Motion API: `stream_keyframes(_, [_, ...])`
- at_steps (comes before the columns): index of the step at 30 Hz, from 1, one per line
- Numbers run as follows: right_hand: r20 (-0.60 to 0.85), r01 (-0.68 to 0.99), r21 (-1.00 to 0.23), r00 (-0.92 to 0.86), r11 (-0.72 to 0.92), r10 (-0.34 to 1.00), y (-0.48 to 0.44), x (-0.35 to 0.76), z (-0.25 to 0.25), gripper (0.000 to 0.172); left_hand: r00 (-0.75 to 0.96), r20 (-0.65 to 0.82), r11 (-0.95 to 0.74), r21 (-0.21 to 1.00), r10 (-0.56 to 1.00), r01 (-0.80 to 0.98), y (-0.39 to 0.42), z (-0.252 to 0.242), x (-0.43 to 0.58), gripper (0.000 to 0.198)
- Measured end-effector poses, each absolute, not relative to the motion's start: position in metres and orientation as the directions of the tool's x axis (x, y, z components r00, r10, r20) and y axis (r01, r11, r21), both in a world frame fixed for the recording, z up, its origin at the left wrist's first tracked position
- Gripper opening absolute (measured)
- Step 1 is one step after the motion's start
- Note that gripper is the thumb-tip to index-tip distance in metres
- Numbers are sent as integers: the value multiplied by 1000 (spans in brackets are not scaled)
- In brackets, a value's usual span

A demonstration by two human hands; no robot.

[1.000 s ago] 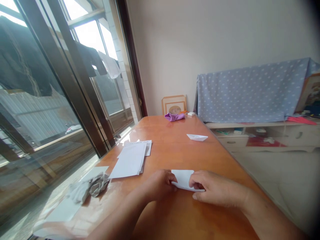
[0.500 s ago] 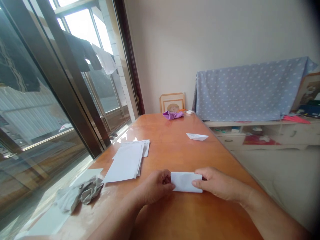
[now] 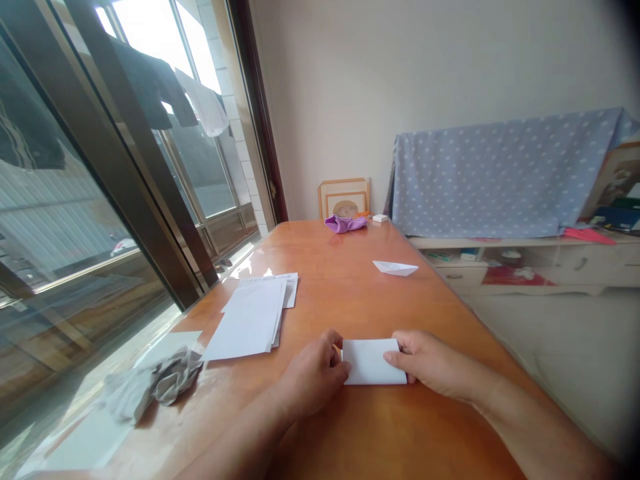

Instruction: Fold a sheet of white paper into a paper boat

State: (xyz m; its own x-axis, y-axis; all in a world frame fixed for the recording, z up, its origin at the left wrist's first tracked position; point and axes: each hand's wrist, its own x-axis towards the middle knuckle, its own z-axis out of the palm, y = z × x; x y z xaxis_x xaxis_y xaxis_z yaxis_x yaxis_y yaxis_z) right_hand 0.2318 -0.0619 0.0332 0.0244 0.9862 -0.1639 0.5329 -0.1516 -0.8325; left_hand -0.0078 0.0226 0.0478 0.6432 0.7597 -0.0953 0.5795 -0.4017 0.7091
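A folded sheet of white paper is held between my two hands, low over the near part of the wooden table. My left hand pinches its left edge between thumb and fingers. At the right edge, my right hand grips it with the thumb on top and the fingers behind, partly hidden. Farther up the table, towards the right side, lies a folded paper boat.
Left of my hands lies a stack of white paper sheets. Nearer, a crumpled grey cloth rests by the window side. A purple cloth, a small white box and picture frames are at the far end.
The folded paper now shows a slightly taller face, and my fingers have shifted on its edges. My head view has tilted a little; the other things on the table stay put.
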Motion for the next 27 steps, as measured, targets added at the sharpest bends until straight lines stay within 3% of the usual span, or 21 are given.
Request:
stream_keyframes(7, [-83,692,-700,163,-174,983,-59,226,25,25,630,-60,-426,685,775,590,21,40,-7,47])
stream_keyframes(11, [-60,742,-648,174,-171,983,-60,223,29,26,628,-14,-485,621,778,615,18,42,-8,35])
stream_keyframes(15, [-54,768,-614,185,-179,981,-58,221,29,26,670,164,-645,506,724,572,11,46,-6,17])
stream_keyframes(18, [-39,802,-574,176,-166,984,-56,221,26,28,757,274,-778,437,593,451,5,49,-4,21])
stream_keyframes(27, [-24,853,-488,198,-184,980,-54,221,21,33,848,299,-890,279,438,361,-4,39,-1,20])
